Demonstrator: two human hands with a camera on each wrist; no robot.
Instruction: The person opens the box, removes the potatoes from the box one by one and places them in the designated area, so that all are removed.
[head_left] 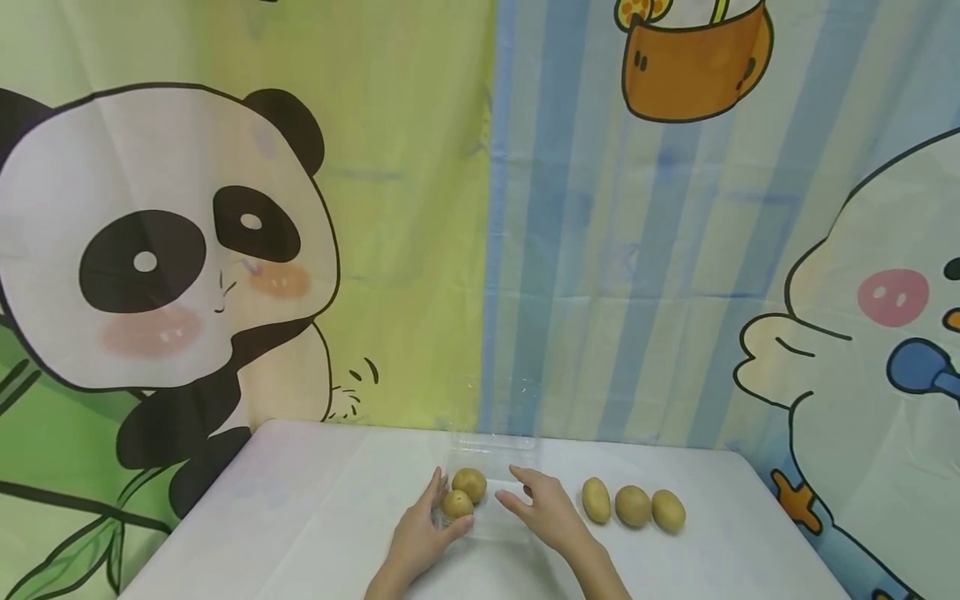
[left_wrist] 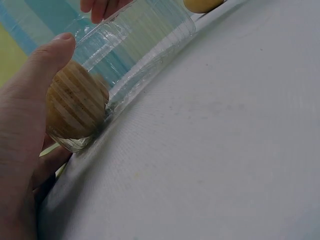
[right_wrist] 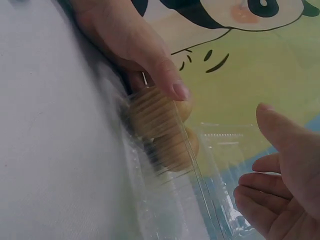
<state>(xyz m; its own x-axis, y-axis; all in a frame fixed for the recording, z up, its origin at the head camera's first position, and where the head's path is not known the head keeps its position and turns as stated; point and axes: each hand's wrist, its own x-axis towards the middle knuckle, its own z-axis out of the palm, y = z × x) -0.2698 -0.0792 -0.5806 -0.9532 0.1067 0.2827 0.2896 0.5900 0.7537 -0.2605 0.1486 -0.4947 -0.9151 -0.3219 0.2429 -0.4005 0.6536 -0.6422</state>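
A clear plastic box point(head_left: 504, 527) with ribbed walls stands on the table, its clear lid point(head_left: 495, 442) raised at the back. Two potatoes, a front one point(head_left: 457, 504) and a rear one point(head_left: 469, 484), lie together at its left end. My left hand point(head_left: 422, 533) grips that end, thumb at the front rim point(left_wrist: 62, 45) and fingers round the outer side. Over the right part of the box hovers my right hand point(head_left: 551, 512), thumb and fingers apart, holding nothing. In the right wrist view its palm point(right_wrist: 295, 185) faces the potatoes point(right_wrist: 157, 117) through the air.
Three more potatoes sit in a row right of the box: a long one point(head_left: 596, 500), a round one point(head_left: 633, 506) and an oval one point(head_left: 668, 511). The white table point(head_left: 315, 517) ends at a printed curtain point(head_left: 420, 250) behind.
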